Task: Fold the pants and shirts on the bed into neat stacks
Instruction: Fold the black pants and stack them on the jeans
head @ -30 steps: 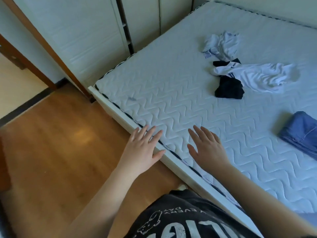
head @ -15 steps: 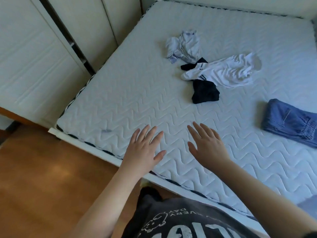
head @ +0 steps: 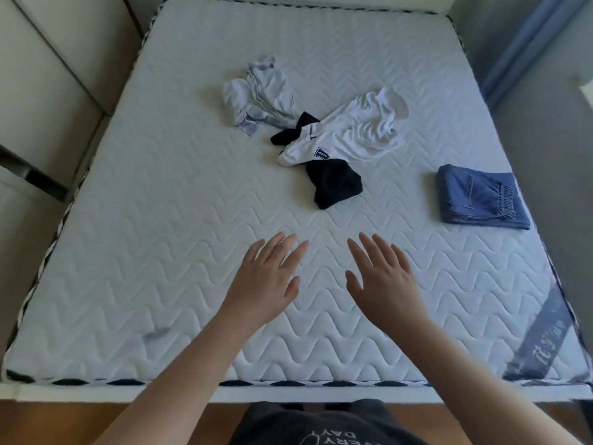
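Bed: a white quilted mattress with a wavy stitch pattern fills the view, its near edge trimmed in a black-and-white braid.
Left hand: the left hand hangs palm down over the near middle of the bed, fingers straight and slightly spread, holding nothing.
Right hand: the right hand hangs just beside it in the same way, fingers straight and spread, apart from every garment.
Unfolded clothes: a crumpled pale grey-white garment lies toward the far left of the bed's centre; a rumpled white shirt with dark lettering lies at the centre, over a black cloth that shows at both ends of it.
Folded stack: a folded blue denim pair of pants lies flat near the right edge, well apart from the other clothes.
Surroundings: white cupboard doors stand along the left edge; a blue curtain hangs past the far right corner.
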